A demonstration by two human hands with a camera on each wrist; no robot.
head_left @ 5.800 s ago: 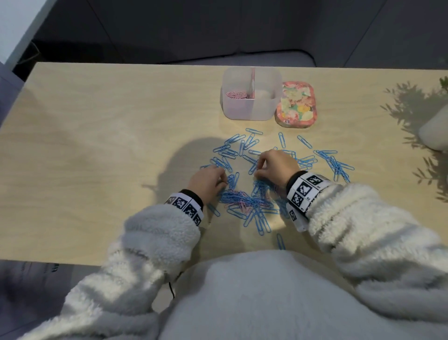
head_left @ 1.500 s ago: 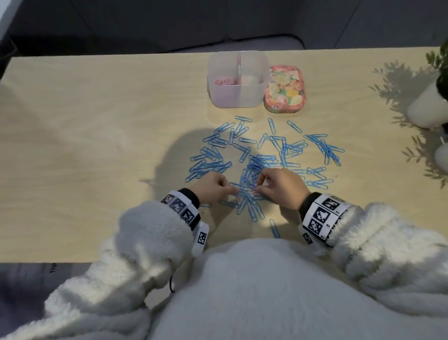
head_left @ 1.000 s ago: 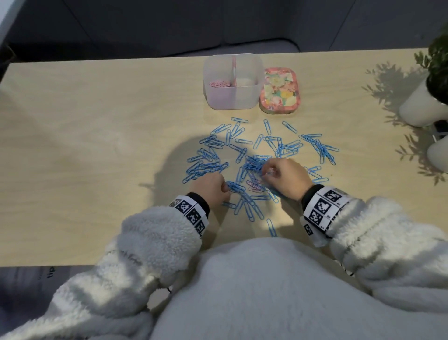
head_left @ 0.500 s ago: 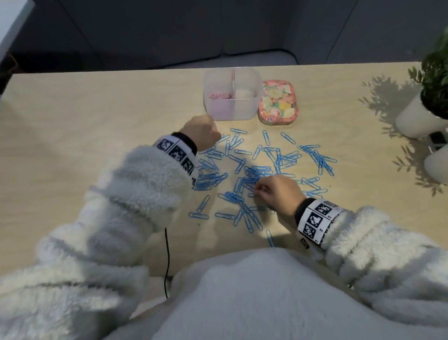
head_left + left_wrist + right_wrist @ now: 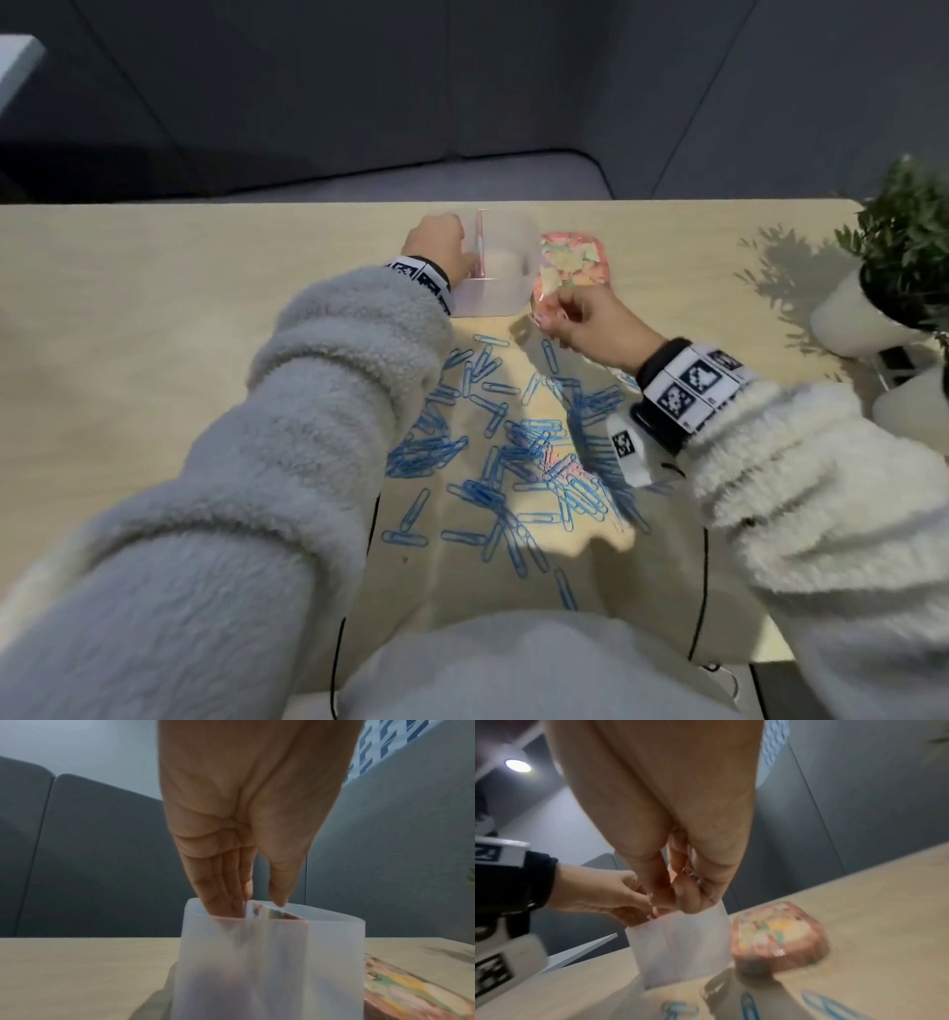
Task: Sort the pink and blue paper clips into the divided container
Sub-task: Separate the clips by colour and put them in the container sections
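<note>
Since the previous frame the left hand [image 5: 440, 245] has reached the divided container [image 5: 506, 295], fingers straight inside its left compartment. The right hand [image 5: 590, 321], just beside, pinches pink paper clips [image 5: 690, 875]. Most blue paper clips [image 5: 513, 452] remain unsorted on the desk [image 5: 154, 360].

- Sleeves [image 5: 287, 462]: thick, fluffy off-white fleece covering both arms and the torso.
- Wristbands [image 5: 688, 390]: white bands printed with square black-and-white coded markers, worn over black cuffs [image 5: 655, 360].
- Hanging tag [image 5: 624, 447]: white, bearing one marker.
- Cables [image 5: 701, 591]: thin, black, trailing from each wrist.
</note>
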